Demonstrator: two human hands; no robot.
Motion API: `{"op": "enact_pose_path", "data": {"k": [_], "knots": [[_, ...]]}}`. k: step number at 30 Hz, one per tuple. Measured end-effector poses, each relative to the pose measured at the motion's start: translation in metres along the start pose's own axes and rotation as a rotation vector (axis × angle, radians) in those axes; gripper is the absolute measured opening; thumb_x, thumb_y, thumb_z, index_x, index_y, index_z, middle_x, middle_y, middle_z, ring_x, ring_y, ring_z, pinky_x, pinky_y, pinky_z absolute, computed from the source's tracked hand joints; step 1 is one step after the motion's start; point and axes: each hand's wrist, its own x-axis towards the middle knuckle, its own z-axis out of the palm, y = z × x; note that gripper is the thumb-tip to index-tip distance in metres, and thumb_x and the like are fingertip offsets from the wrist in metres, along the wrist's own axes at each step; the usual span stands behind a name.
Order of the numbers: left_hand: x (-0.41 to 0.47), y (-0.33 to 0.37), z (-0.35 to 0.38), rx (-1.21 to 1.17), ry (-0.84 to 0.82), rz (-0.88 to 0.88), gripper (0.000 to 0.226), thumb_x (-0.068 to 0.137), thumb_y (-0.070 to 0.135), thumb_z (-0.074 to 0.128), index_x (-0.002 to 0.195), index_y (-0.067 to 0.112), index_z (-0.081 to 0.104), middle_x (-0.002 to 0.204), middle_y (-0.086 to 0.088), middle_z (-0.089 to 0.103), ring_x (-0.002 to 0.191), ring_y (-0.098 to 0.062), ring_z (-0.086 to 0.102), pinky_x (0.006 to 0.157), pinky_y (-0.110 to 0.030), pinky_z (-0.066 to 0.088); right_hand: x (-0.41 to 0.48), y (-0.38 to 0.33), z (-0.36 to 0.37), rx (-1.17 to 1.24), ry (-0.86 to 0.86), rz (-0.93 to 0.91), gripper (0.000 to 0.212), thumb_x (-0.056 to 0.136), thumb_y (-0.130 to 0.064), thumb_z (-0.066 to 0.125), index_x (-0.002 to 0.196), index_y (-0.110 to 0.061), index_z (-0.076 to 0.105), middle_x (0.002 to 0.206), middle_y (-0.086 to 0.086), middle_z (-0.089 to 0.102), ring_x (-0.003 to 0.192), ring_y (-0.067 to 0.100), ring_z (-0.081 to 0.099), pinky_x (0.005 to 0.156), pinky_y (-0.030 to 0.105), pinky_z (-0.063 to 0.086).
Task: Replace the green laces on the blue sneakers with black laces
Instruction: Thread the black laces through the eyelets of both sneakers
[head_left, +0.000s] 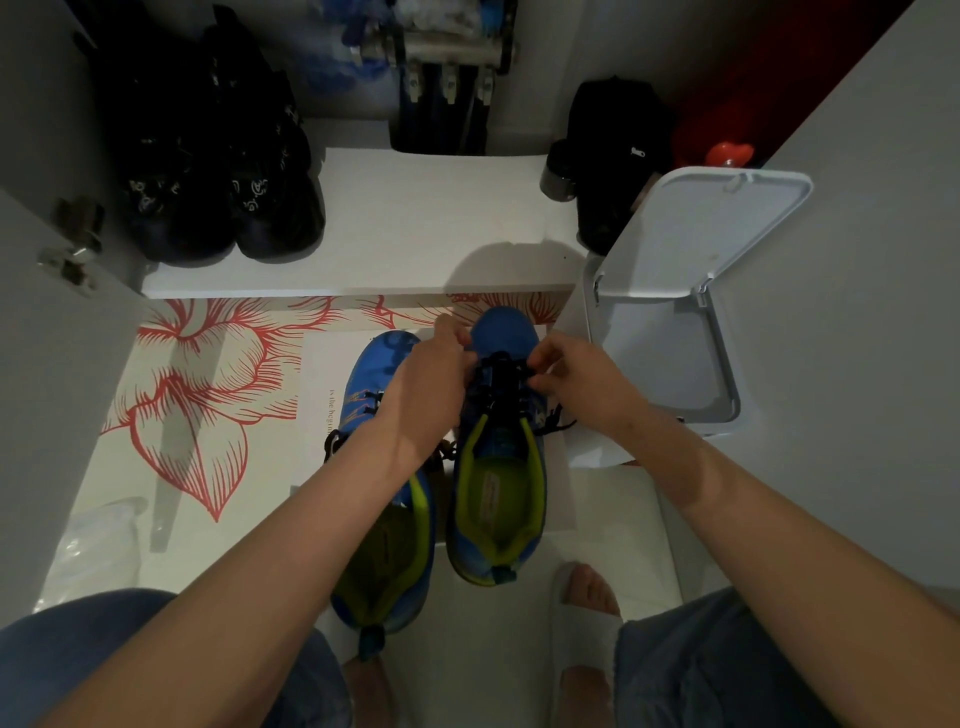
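Two blue sneakers with lime-green linings stand side by side on the floor, toes pointing away from me. The right sneaker (506, 467) carries a black lace (501, 374) threaded across its upper eyelets, with loose ends trailing off its right side. My left hand (431, 384) pinches the lace at the left of the eyelets. My right hand (576, 376) pinches it at the right. The left sneaker (382, 374) lies partly under my left forearm, with dark lace ends showing at its left side. No green lace is visible.
A white bin (675, 332) with its lid open stands right of the sneakers. Black shoes (228, 171) sit on the white shelf (415, 223) behind. A red-flower printed mat (208, 374) covers the floor. A clear plastic bag (98, 540) lies at left. My foot in a white slipper (582, 623) is near.
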Motion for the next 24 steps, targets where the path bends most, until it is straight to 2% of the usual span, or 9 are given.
{"op": "enact_pose_path", "data": {"k": [2,5,8,10,13,16,19,21,24], "knots": [[0.004,-0.003,-0.001,0.018,-0.046,-0.019,0.027,0.095,0.012,0.05,0.12,0.005,0.05,0.095,-0.01,0.061,0.076,-0.022,0.058,0.068,-0.036,0.052,-0.001,0.001,-0.003,0.048,-0.023,0.028,0.015,0.086,0.002,0.06,0.091,-0.012,0.056,0.094,0.004,0.058,0.082,0.014,0.054,0.073,0.021,0.043],[0.007,-0.009,0.002,0.05,-0.096,-0.03,0.022,0.091,0.012,0.059,0.111,0.005,0.063,0.098,-0.012,0.066,0.067,-0.013,0.055,0.057,-0.024,0.043,-0.002,0.001,-0.003,0.036,-0.02,0.03,0.011,0.085,0.001,0.062,0.093,-0.007,0.061,0.093,0.003,0.058,0.084,0.013,0.054,0.074,0.018,0.04],[0.007,-0.011,0.004,0.008,-0.029,0.017,0.013,0.089,0.011,0.06,0.102,0.01,0.065,0.08,0.001,0.06,0.064,-0.007,0.053,0.052,-0.017,0.04,0.0,0.001,-0.002,0.058,0.009,0.01,0.011,0.085,0.001,0.063,0.096,-0.002,0.062,0.093,0.004,0.058,0.085,0.013,0.053,0.07,0.013,0.037],[0.005,-0.009,0.005,0.026,0.003,0.051,0.013,0.092,0.011,0.055,0.102,0.01,0.064,0.076,0.006,0.057,0.063,-0.004,0.052,0.052,-0.016,0.039,0.0,0.0,0.0,0.004,0.017,-0.02,0.011,0.086,-0.002,0.063,0.097,-0.003,0.062,0.093,0.002,0.056,0.078,0.009,0.051,0.069,0.015,0.035],[0.003,-0.006,0.004,0.149,-0.022,0.078,0.019,0.096,0.007,0.049,0.11,0.009,0.061,0.092,-0.005,0.067,0.074,-0.016,0.063,0.059,-0.02,0.044,0.001,-0.001,0.003,-0.086,0.019,-0.068,0.01,0.086,-0.003,0.061,0.096,-0.005,0.062,0.093,0.002,0.055,0.064,-0.002,0.043,0.062,0.018,0.032],[0.004,-0.004,0.002,0.156,-0.018,0.075,0.017,0.098,0.007,0.045,0.109,0.007,0.059,0.098,-0.012,0.068,0.082,-0.027,0.065,0.066,-0.034,0.051,0.0,-0.002,0.003,-0.107,0.024,-0.064,0.01,0.087,-0.004,0.061,0.097,-0.005,0.062,0.097,0.005,0.057,0.07,0.007,0.046,0.067,0.019,0.033],[0.002,-0.001,0.001,0.153,0.043,0.091,0.017,0.097,0.01,0.043,0.108,0.007,0.056,0.093,-0.017,0.066,0.083,-0.034,0.064,0.071,-0.043,0.053,-0.001,-0.003,0.003,-0.108,0.025,-0.067,0.009,0.087,-0.004,0.06,0.096,-0.005,0.062,0.099,0.007,0.057,0.078,0.011,0.047,0.071,0.02,0.034],[0.0,0.001,0.002,0.141,0.046,0.089,0.017,0.097,0.011,0.042,0.108,0.008,0.055,0.092,-0.018,0.066,0.082,-0.037,0.064,0.072,-0.045,0.053,-0.002,-0.004,0.002,-0.091,0.024,-0.07,0.009,0.087,-0.004,0.06,0.095,-0.006,0.061,0.099,0.007,0.057,0.078,0.012,0.048,0.073,0.022,0.036],[0.0,-0.001,0.002,0.133,0.051,0.084,0.015,0.097,0.01,0.042,0.106,0.007,0.054,0.089,-0.018,0.065,0.081,-0.037,0.063,0.067,-0.04,0.049,-0.002,-0.006,0.002,-0.059,0.02,-0.071,0.009,0.088,-0.004,0.058,0.097,-0.006,0.06,0.094,0.004,0.056,0.079,0.014,0.049,0.074,0.025,0.039]]}}
